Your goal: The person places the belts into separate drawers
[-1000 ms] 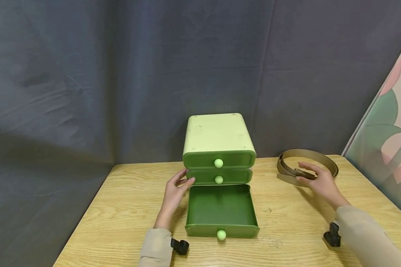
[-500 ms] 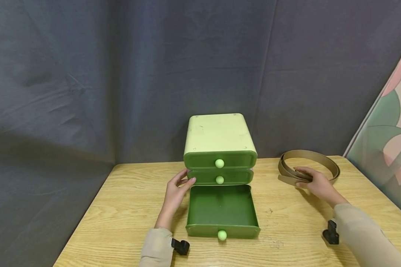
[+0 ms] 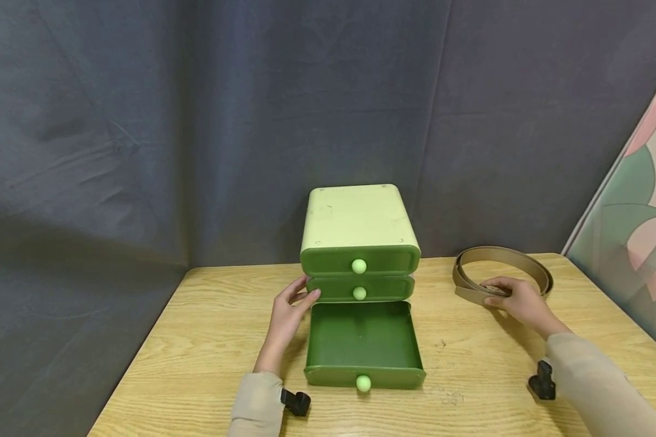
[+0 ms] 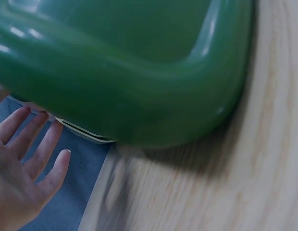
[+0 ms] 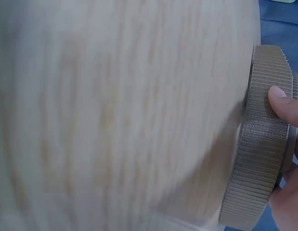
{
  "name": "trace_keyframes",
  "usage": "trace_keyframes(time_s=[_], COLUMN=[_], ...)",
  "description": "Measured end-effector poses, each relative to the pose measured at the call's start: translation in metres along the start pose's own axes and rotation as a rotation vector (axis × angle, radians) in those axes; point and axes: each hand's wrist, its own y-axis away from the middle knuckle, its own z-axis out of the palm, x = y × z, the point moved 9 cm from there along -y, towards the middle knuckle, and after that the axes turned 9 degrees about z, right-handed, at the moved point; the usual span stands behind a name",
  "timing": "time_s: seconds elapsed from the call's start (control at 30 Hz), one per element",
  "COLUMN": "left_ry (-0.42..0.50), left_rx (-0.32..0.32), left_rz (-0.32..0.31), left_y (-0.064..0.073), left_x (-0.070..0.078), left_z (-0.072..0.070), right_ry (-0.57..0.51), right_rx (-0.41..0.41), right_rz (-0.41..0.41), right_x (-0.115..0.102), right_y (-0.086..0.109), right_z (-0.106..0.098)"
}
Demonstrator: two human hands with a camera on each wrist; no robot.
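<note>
A coiled brown woven belt (image 3: 501, 255) stands on its edge at the back right of the table. My right hand (image 3: 523, 302) pinches its near side between thumb and fingers. In the right wrist view the thumb lies on the ribbed outer face of the belt (image 5: 262, 130); the other fingertips are partly hidden behind the band. My left hand (image 3: 285, 312) rests against the left side of a small drawer cabinet (image 3: 358, 218), its fingers fairly straight in the left wrist view. The cabinet's bottom drawer (image 3: 361, 337) is pulled out and bare inside; the upper two are closed.
The wooden table (image 3: 213, 352) runs back to a dark grey curtain (image 3: 251, 121). A panel with a leaf and flower pattern (image 3: 642, 200) slants along the right side. Round pale knobs stick out from the drawer fronts.
My right thumb and fingers have come together on the belt, which has shifted very slightly. The left hand and the drawer cabinet have stayed in place.
</note>
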Motion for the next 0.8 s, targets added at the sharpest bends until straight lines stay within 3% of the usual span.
trace_keyframes(time_s=[0.5, 0.8], left_ry=[-0.008, -0.010], left_rx=[0.000, -0.002], left_rz=[0.006, 0.002], left_y=[0.000, 0.000], left_x=[0.000, -0.001], left_z=[0.000, 0.000], right_ry=[0.009, -0.032], right_rx=[0.107, 0.118], right_rz=[-0.160, -0.138], right_x=[-0.035, -0.056], right_y=[0.034, 0.068], right_z=[-0.027, -0.030])
